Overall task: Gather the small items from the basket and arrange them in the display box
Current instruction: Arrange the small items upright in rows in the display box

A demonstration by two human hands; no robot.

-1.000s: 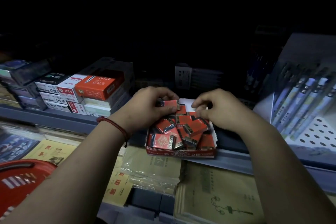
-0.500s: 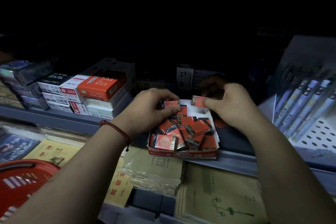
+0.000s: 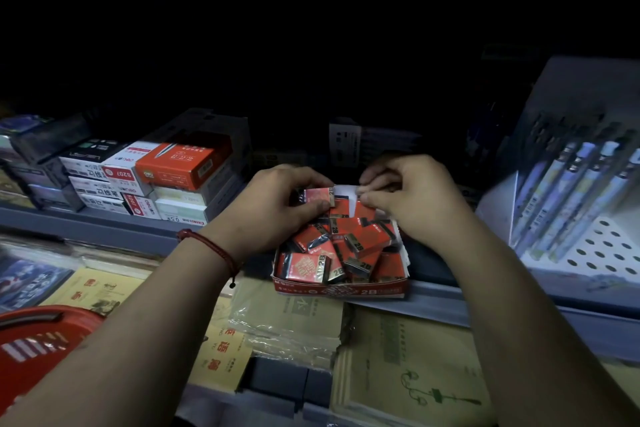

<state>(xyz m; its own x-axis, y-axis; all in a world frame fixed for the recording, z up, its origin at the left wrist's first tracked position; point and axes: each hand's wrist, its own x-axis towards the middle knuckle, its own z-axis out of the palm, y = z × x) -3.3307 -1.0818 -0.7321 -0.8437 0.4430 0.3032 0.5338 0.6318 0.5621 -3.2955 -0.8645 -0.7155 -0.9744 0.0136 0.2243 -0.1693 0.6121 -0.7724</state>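
Red cardboard, open on top, printed "2B" on the front: that's the small display box (image 3: 341,290), and it's parked on the edge of a grey metal shelf (image 3: 446,303), roughly dead centre of the view. It's packed with little red-and-black wrapped erasers (image 3: 360,246), and they're piled in at all angles rather than lined up.

One more red wrapped eraser (image 3: 317,196) is pinched between thumb and fingers of the left hand (image 3: 277,208), held just over the back-left corner of the box. A red cord bracelet (image 3: 207,246) is worn on that wrist.

The right hand (image 3: 412,204) is curled up at the back-right corner, with the fingertips (image 3: 363,189) bunched against the white inner flap (image 3: 344,191) of the box. Something red is tucked under the thumb, but whether it's actually gripped can't be told, tbh.

A red plastic basket (image 3: 34,350) is seen at the bottom left, well apart from the box and half cut off by the frame. What's inside it can't be made out.

An orange-topped carton (image 3: 183,166) is stacked with white cartons on the shelf to the left. A rack of pale blue pens (image 3: 571,194) is propped up on the right. Yellowish paper notebooks (image 3: 408,374) are laid out on the lower level, some wrapped in clear plastic.
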